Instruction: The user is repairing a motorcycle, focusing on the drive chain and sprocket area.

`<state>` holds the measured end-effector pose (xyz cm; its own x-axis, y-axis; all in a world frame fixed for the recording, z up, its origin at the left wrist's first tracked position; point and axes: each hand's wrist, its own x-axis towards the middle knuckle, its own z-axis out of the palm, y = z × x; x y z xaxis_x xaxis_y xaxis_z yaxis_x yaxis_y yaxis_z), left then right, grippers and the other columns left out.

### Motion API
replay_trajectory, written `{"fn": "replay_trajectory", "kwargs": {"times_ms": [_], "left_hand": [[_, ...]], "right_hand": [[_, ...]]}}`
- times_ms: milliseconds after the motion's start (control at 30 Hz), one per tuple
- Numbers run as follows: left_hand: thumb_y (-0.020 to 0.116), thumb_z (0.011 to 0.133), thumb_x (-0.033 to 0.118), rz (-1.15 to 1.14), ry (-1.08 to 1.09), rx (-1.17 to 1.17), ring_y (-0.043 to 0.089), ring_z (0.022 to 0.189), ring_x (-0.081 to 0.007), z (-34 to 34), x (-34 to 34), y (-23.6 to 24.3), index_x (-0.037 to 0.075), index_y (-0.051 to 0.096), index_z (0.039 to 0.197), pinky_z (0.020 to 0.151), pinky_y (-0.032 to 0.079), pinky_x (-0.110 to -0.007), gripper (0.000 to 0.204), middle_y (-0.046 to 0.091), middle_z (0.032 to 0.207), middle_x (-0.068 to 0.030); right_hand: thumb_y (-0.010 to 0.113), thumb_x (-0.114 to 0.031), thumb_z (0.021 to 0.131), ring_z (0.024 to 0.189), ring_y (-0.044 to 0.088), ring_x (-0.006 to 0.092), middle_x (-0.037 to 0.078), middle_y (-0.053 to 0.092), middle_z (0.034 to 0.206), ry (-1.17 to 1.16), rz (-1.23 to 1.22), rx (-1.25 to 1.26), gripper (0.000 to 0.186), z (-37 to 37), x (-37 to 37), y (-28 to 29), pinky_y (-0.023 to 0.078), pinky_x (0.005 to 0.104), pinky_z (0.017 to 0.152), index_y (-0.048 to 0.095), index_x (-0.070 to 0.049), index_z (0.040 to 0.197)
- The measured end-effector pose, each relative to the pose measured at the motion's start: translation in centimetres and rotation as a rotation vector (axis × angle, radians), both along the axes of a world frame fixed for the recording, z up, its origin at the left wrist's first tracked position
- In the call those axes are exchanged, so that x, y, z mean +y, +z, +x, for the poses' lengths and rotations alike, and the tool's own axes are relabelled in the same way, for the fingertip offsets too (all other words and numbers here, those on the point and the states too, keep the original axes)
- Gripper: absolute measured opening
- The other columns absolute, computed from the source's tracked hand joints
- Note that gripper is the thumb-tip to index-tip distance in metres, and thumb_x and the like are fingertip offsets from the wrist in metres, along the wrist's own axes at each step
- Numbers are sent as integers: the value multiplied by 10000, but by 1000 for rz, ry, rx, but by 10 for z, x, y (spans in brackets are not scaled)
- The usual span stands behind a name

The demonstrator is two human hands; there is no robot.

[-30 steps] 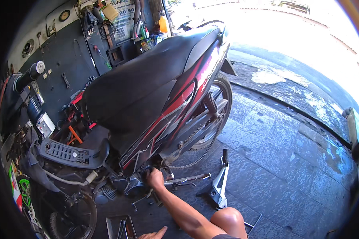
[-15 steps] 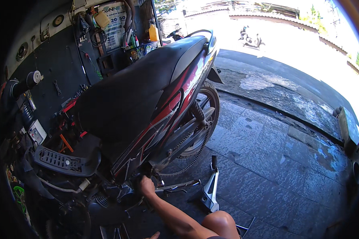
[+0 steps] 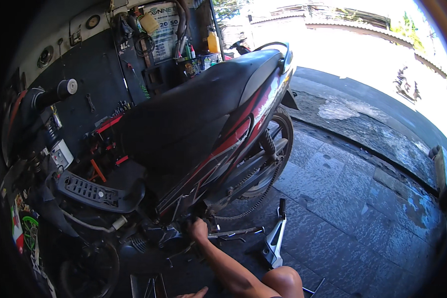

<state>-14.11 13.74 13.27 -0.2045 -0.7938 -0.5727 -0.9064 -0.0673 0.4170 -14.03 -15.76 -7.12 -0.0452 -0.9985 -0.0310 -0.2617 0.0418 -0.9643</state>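
Note:
My right hand [image 3: 198, 230] reaches into the shadowed lower engine area [image 3: 161, 236] of the red-and-black motorbike [image 3: 218, 121], fingers curled on a part I cannot make out, near the drive chain [image 3: 236, 217]. My left hand [image 3: 192, 294] is low at the bottom edge, index finger stretched out, apparently holding nothing, beside a metal tray of tools [image 3: 134, 285]. A silver footrest bracket [image 3: 275, 238] lies on the tiles right of my right arm, and a metal T-handled tool [image 3: 314, 289] is by my knee [image 3: 283, 280].
A dark wall [image 3: 89, 87] with hanging tools, a red rack [image 3: 109, 124] and shelved bottles [image 3: 213, 42] stands behind the bike. Tiled floor [image 3: 342, 188] runs right to a drainage channel [image 3: 362, 149] and the sunlit road, where a person on a scooter [image 3: 407, 87] passes.
The view has shifted slightly, and the person on the scooter outside has moved right along the road. My right hand stays at the same spot on the engine.

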Motion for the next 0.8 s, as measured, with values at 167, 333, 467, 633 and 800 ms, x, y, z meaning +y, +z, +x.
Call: {"fn": "replay_trajectory", "kwargs": {"times_ms": [167,333,467,633,800], "left_hand": [[671,948,290,-10,-17,-28,565,1251,-444,-1,1,1,3,341,1531,1053,469,-477,729,584,1343,-299],[666,950,311,-32,11,-7,552,1272,-427,5,1,-9,4,366,1517,1060,465,-459,711,597,1327,-288],[581,983,440,-90,-106,-38,656,1049,-441,16,0,-26,-14,367,1508,934,517,-485,726,675,1086,-302],[613,949,424,-12,-58,29,658,1075,-436,21,-3,-35,9,352,1519,967,515,-492,753,663,1157,-302],[608,954,408,-14,-55,7,653,1077,-442,18,-9,-26,-18,343,1516,966,511,-492,753,666,1145,-299]], "right_hand": [[612,-408,941,1034,659,489,341,682,1030,76,-17,-79,490,-8,-6,-4,524,522,890,699,68,1022],[577,-431,967,1038,645,514,389,654,1014,21,109,-11,577,1,-12,-8,518,533,901,680,137,970],[626,-373,939,873,671,504,327,683,898,-85,-84,124,449,6,-6,-9,536,540,812,667,72,893],[619,-318,927,990,649,517,343,679,978,53,-75,62,400,-9,2,3,517,550,882,676,71,1005],[664,-262,891,1025,650,495,334,679,1039,88,-75,89,377,-24,25,16,517,523,905,669,65,1079]]}}
